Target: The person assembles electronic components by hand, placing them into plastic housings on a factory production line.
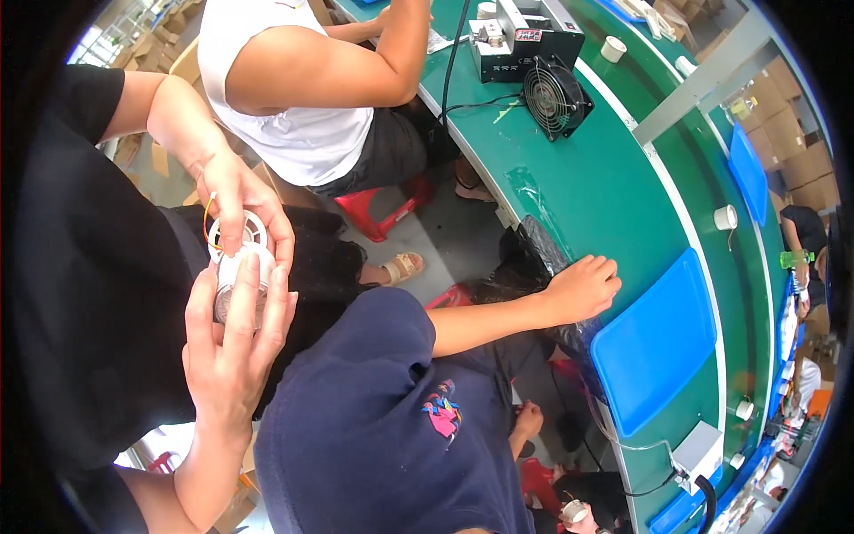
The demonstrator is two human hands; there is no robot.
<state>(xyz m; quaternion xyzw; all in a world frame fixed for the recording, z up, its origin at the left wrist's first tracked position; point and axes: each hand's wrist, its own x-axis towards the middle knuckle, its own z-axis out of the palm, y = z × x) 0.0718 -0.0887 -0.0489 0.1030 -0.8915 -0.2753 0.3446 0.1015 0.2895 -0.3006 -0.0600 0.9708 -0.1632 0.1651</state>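
My left hand (583, 289) lies at the near table edge, fingers loosely curled and nothing seen in them. Its wrist is over black plastic sheeting (538, 245), close to the far left corner of a blue tray (654, 343). Lower down, in front of my chest, my right hand (529, 418) is small in view with its fingers bent inward; what they close on, if anything, is hidden. At my left a person in black grips a white round part (253, 233) with spokes and thin coloured wires. Under that person's fingers is a greyish, partly covered piece (233, 307).
A black machine (525, 44) and a round black fan (556, 98) stand on the green table (507, 147). White cylindrical parts (726, 217) sit on the green belt beyond. A grey box (700, 454) with cables is at lower right. A co-worker in white (294, 98) sits ahead.
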